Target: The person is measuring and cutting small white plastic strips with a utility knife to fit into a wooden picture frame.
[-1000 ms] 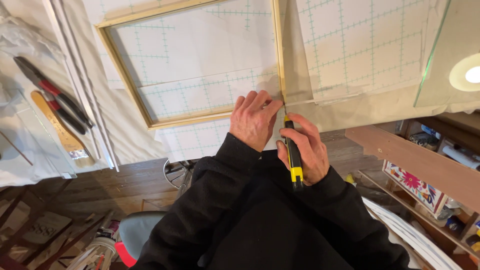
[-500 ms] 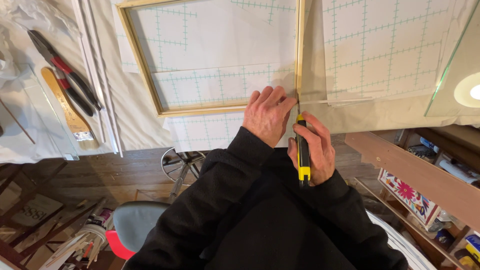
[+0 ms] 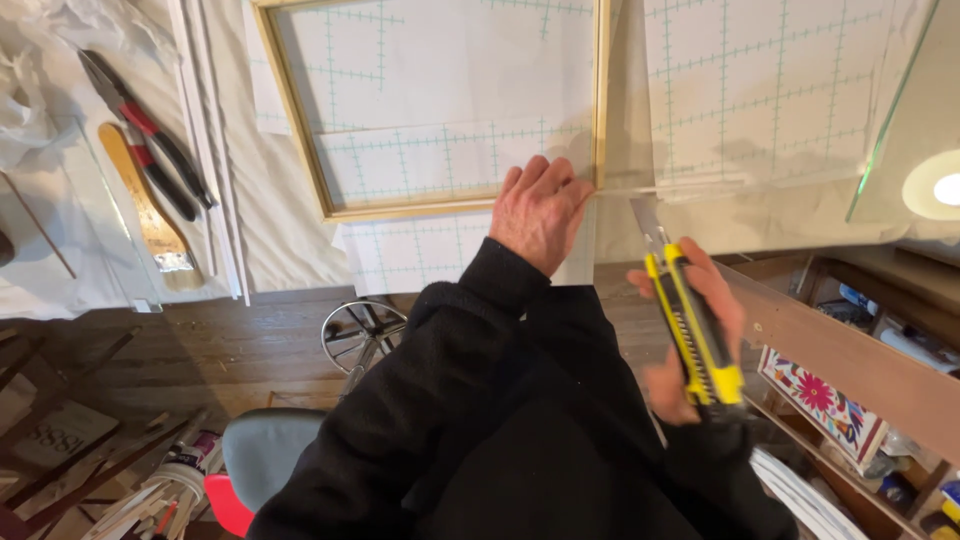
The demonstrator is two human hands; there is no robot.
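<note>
Right hand (image 3: 690,335) wrapped round yellow utility knife (image 3: 690,315), blade aimed at wooden frame (image 3: 600,120) corner; left hand (image 3: 540,212) flat there, nearer.

Seen from above, the person's left hand (image 3: 538,212) is lying palm down with its fingers (image 3: 545,176) pressed together and pointing away from the body, the wrist disappearing into a black sleeve. The right hand (image 3: 690,335) is hovering nearer the body and off to the right, its fingers wrapping around a handle, thumb side turned inward. Both forearms, clad in black, are extending forward from the chest, the left reaching farther out than the right, elbows bent and tucked close.
</note>
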